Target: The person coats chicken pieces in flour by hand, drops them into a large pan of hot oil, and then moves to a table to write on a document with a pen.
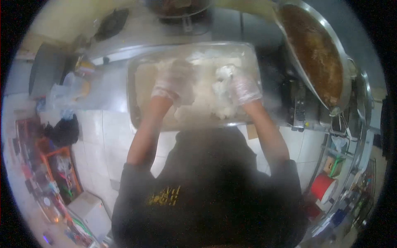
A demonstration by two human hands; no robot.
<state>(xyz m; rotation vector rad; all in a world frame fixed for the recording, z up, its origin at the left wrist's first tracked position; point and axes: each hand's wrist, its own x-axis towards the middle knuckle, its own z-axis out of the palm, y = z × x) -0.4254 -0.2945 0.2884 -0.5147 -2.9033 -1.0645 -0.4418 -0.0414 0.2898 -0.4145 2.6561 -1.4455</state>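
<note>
A large metal tray (192, 127) lies in front of me, filled with pale flour-like powder (202, 89). Both my hands are over it in clear plastic gloves. My left hand (173, 78) is over the left half of the powder, its fingers smeared by motion. On the right, my right hand (245, 86) is beside white lumps (225, 72) whose kind I cannot make out. Its fingers are blurred, and whether they grip a lump cannot be told. More white pieces (222, 109) lie in the powder near that hand.
A big pan of brown, bubbling liquid (316, 53) stands to the right, above a stove. Another round pan (178, 7) is at the back. Clear plastic containers (68, 93) stand at the left. On the floor side are an orange crate (58, 155) and a red bucket-like object (322, 187).
</note>
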